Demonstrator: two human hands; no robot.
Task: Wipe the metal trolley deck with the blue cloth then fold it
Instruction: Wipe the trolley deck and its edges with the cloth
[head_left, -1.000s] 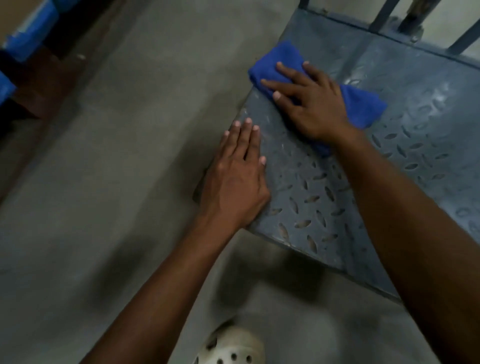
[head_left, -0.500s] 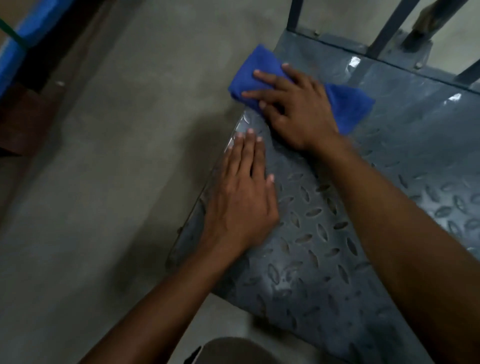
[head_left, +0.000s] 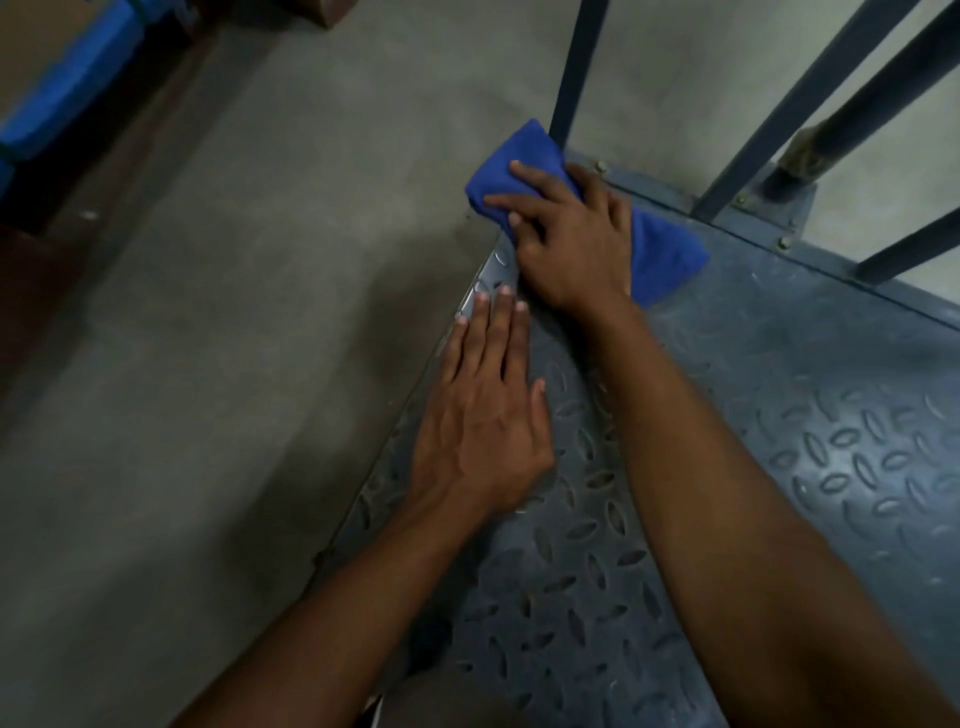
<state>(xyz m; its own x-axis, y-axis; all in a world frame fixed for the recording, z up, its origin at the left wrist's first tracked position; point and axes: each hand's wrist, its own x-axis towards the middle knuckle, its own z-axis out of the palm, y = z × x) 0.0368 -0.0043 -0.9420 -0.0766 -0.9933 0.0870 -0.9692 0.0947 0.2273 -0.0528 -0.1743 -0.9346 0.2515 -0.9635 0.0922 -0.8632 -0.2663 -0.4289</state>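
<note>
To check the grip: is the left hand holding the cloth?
No, the left hand lies flat on the deck; the right hand presses the cloth.

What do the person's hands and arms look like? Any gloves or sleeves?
No gloves. The left hand and the right hand are bare, with no rings or watch that I can see. The forearms are bare too, and no sleeve is in view. The fingernails are short and plain.

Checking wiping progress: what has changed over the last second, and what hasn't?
The right hand has pushed the blue cloth along the edge of the trolley deck to the far corner, beside the handle post. The left hand stays flat on the deck near that edge.
</note>
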